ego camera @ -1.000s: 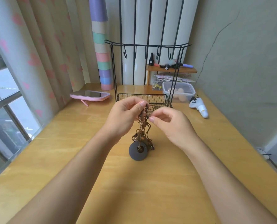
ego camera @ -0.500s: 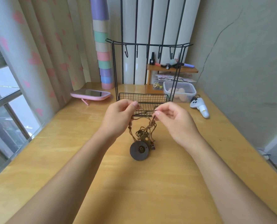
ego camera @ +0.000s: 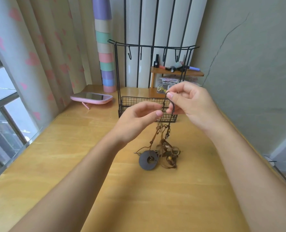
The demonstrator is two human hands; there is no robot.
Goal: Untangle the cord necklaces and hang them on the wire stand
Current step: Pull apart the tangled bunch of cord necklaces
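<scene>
The grip of the right hand (ego camera: pixel 194 104) pinches one dark cord loop (ego camera: pixel 171 105), raised higher than a moment ago. The left hand (ego camera: pixel 135 121) pinches the strands below. The tangled brown cord necklaces (ego camera: pixel 163 143) trail to the yellow wooden table (ego camera: pixel 139 198) before the black wire stand (ego camera: pixel 154 46), so one loop seems to be separating. No writing is legible.

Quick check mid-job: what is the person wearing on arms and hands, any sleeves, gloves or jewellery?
Nothing visible. The left forearm and right forearm are bare to the frame edge, no sleeves. The left hand and right hand show no gloves, rings, watch or bracelet; the nails look short.
</scene>
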